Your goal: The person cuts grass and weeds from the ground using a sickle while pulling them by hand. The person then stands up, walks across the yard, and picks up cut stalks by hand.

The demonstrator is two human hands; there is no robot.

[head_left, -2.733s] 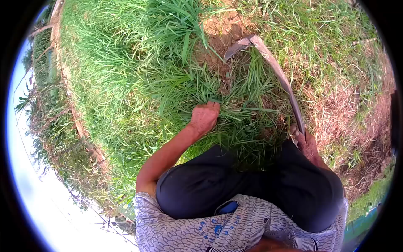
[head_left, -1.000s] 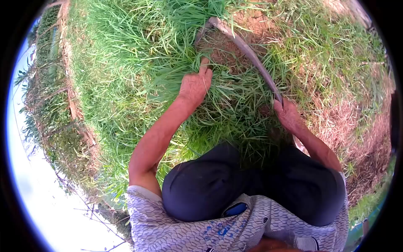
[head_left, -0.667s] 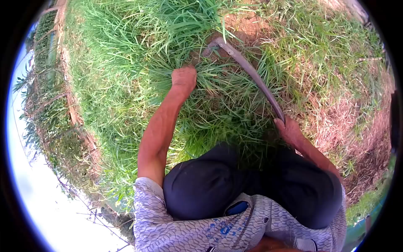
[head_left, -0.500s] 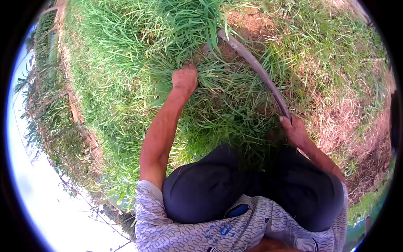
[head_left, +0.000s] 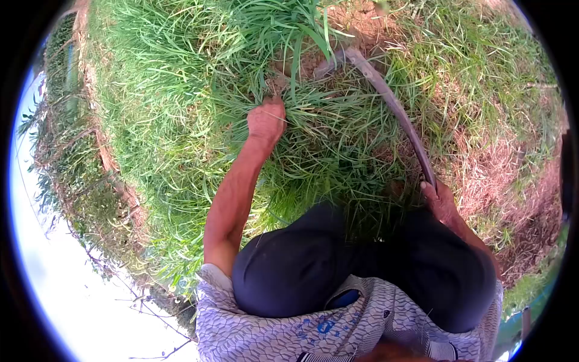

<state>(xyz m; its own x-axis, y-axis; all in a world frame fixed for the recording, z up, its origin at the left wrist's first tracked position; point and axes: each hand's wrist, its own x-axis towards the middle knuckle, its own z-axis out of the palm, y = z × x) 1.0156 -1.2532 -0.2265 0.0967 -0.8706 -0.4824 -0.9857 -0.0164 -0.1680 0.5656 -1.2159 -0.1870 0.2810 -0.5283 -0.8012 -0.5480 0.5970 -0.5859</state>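
Note:
My left hand (head_left: 266,120) is closed around a clump of long green grass (head_left: 232,114), low near the soil. Its fingertips are hidden in the blades. In my right hand (head_left: 442,202) is the lower end of a sickle with a long, curved wooden handle (head_left: 395,108). The handle arcs up and left, away from my knees. At its far end a greyish blade (head_left: 329,65) points left over bare brown soil, apart from my left hand and partly behind grass leaves.
Tall grass (head_left: 271,27) grows at the top. Flattened grass (head_left: 338,142) lies between my hands. My bent knees (head_left: 295,271) fill the lower middle. Dry, brownish grass (head_left: 494,175) covers the right side. Bushes (head_left: 72,181) stand along the left edge.
My right hand has moved a little right and down with the sickle, drawing its far end to the right so the blade shows more. My left hand stays nearly in place on the grass.

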